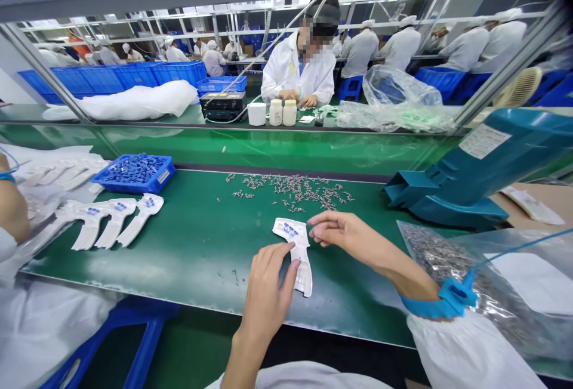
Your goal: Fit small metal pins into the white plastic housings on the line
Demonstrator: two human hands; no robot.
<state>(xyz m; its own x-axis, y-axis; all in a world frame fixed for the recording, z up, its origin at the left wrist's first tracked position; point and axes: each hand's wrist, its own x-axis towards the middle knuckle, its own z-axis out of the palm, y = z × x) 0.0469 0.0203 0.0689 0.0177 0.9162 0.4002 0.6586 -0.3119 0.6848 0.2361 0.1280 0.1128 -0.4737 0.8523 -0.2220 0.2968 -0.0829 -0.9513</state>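
Observation:
A white plastic handle shell lies on the green bench in front of me, with small blue pieces set in its wider top end. My left hand steadies the lower part of the shell, thumb and index finger on its grip. Just off the shell's upper right edge is my right hand, its fingers curled with the tips drawn close together; whatever they may hold is too small to make out. Beyond the shell, many small metal parts are scattered on the bench.
To the left, several similar white shells lie beside a blue tray of blue pieces. A teal plastic bin and a clear bag of metal parts are on the right. Across the bench, a co-worker sits behind white jars.

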